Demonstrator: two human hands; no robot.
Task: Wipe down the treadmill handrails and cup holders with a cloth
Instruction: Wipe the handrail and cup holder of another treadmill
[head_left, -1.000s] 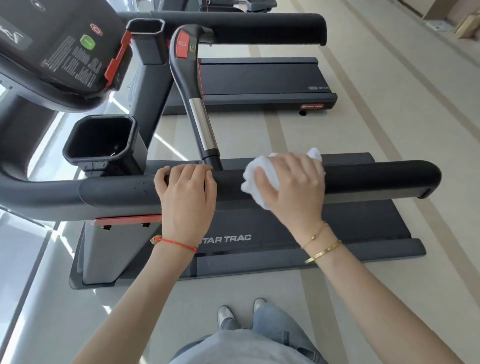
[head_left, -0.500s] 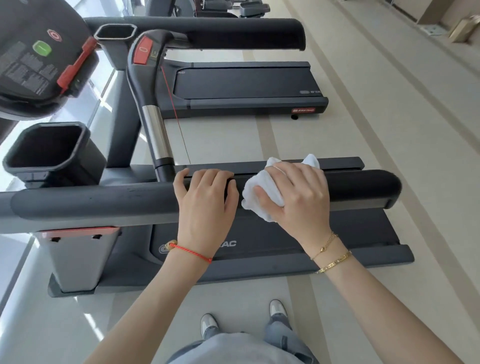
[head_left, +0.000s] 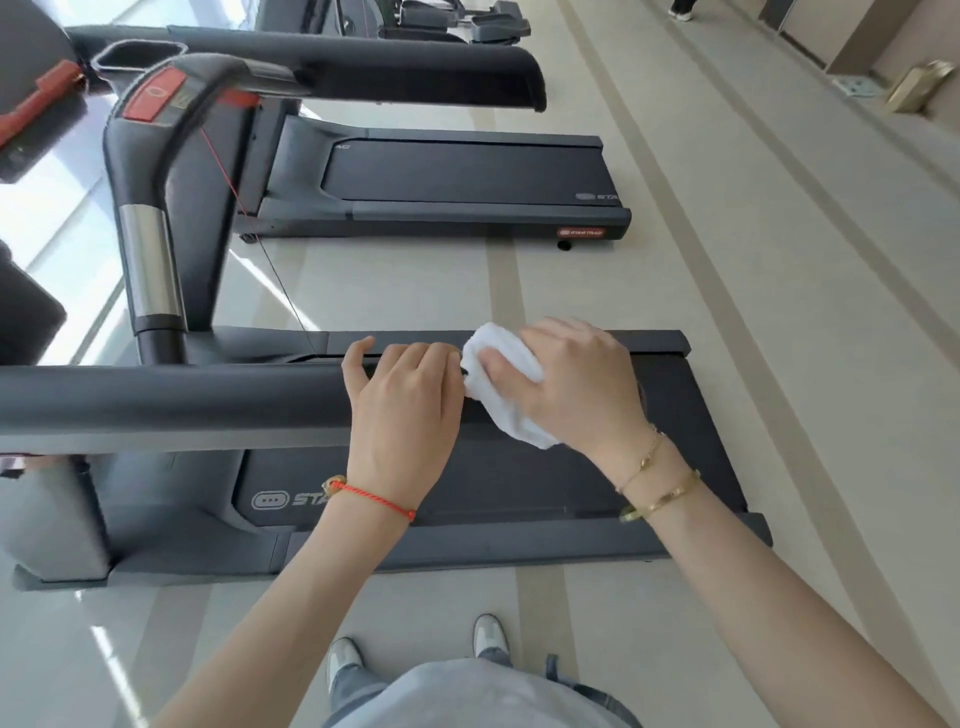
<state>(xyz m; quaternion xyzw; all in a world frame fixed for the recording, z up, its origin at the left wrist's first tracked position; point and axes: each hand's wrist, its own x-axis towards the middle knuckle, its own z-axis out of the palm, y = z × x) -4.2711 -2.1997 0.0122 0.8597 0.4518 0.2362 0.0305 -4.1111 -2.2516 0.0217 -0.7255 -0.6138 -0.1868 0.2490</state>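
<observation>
The left hand (head_left: 402, 410) curls over the far end of the dark handrail (head_left: 171, 400), a red string bracelet (head_left: 374, 496) on its wrist, and just beside it the right hand (head_left: 582, 387) presses a white cloth (head_left: 498, 395) round the rail's tip, two gold bracelets (head_left: 657, 480) on that wrist. Below the rail lies the treadmill deck (head_left: 519, 499) with its printed logo partly hidden by the left arm, and an upright handle (head_left: 150, 244) with a red button rises from the rail's left part. A second treadmill (head_left: 467, 176) stands beyond on the pale floor (head_left: 727, 312), and two shoes (head_left: 415, 649) show at the bottom edge
</observation>
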